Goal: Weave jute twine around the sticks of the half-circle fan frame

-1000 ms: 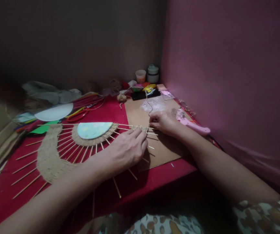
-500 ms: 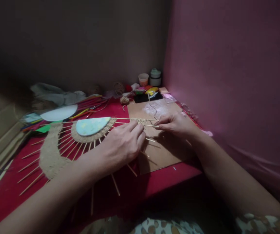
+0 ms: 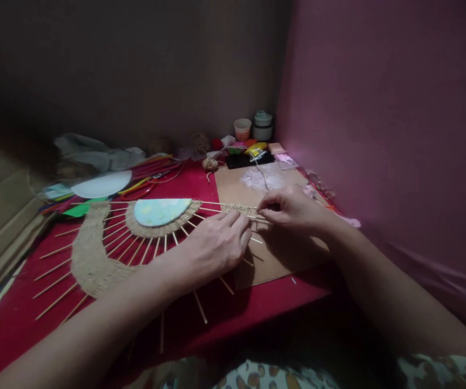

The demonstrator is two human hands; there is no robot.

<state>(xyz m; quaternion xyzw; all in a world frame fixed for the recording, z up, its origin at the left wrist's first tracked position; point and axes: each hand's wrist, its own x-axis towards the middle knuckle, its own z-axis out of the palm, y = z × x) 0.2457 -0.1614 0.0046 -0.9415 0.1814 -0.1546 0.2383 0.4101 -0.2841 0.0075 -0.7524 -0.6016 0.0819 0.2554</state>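
So there's just the one head cam, sitting up at the wearer's eye level and looking forward and down over the red tabletop, close enough that both forearms run in from the bottom corners, around 8 and 4 o'clock. The dark wall fills it from 10 to 12 o'clock, with the pink wall at 2.

One cup, one jar standing beyond the grip, two half-circles lying left, one cardboard sheet underneath

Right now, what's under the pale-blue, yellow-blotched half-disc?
Around the half-disc, a tan woven fibre band shows along the curved edge, thin pale sticks fanning outward. Anything under its middle is covered; can't tell.
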